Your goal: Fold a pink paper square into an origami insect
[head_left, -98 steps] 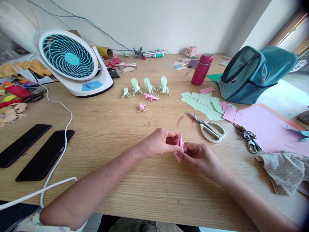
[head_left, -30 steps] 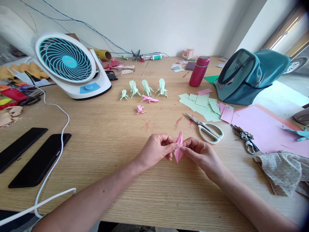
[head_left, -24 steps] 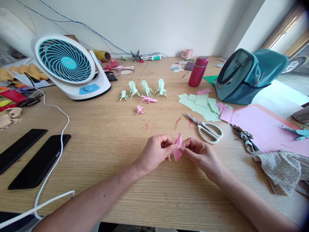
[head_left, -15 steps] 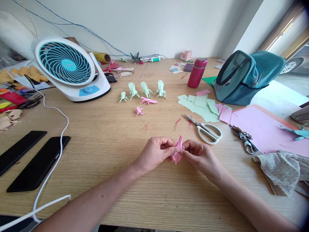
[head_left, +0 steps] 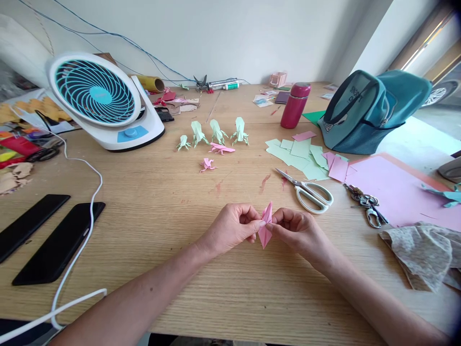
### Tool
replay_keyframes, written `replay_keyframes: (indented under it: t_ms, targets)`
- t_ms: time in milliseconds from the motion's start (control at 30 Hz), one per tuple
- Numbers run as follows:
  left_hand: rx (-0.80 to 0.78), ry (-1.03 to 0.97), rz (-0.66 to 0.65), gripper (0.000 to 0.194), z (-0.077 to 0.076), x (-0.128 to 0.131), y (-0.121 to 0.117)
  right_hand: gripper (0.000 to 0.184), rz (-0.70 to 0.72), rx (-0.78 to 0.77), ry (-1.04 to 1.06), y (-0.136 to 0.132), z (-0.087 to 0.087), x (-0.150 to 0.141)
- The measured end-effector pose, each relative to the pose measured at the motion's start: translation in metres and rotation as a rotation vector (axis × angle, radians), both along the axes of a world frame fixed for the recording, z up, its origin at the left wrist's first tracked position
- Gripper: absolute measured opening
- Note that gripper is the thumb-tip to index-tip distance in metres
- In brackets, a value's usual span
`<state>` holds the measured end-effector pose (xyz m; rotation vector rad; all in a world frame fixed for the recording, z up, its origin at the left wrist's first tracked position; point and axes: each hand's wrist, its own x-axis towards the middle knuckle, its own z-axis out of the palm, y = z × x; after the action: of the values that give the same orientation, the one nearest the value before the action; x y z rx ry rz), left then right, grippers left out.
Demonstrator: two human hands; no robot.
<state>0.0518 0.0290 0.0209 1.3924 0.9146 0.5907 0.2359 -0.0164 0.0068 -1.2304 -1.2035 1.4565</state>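
Observation:
A small folded piece of pink origami paper is held just above the table, a pleated point upward and a flat diamond tip downward. My left hand pinches it from the left, thumb across its middle. From the right, my right hand grips the same paper between thumb and forefinger. Beyond the hands stand several pale green origami figures, with a pink origami insect and a smaller pink origami figure in front. White-handled scissors lie beyond my right hand, blades pointing away to the left.
A white fan stands back left; its white cable runs past two black phone-like slabs. Right of centre are green paper pieces, a maroon flask, a teal bag, keys, pink sheets and a crumpled cloth.
The lower part of the pink paper has spread into a wider diamond shape. Both hands keep their pinch in nearly the same place. The view has shifted slightly.

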Motion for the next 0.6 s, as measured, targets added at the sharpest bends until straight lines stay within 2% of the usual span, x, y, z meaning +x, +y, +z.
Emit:
replay_keyframes:
  t_ms: [267,433,600]
  targets:
    - [0.03,0.03,0.133,0.026,0.0008,0.0095,-0.008,0.026,-0.003,-0.008,0.003,0.0007,0.0031,0.0013]
    - [0.041,0.017,0.107,0.03,0.0023,0.007,-0.0064,0.032,0.011,-0.014,-0.035,0.0019,0.0052,-0.0001]
    - [0.003,-0.029,0.008,0.029,-0.0005,0.0013,-0.004,0.031,0.047,0.052,-0.205,0.0012,0.0054,0.0]
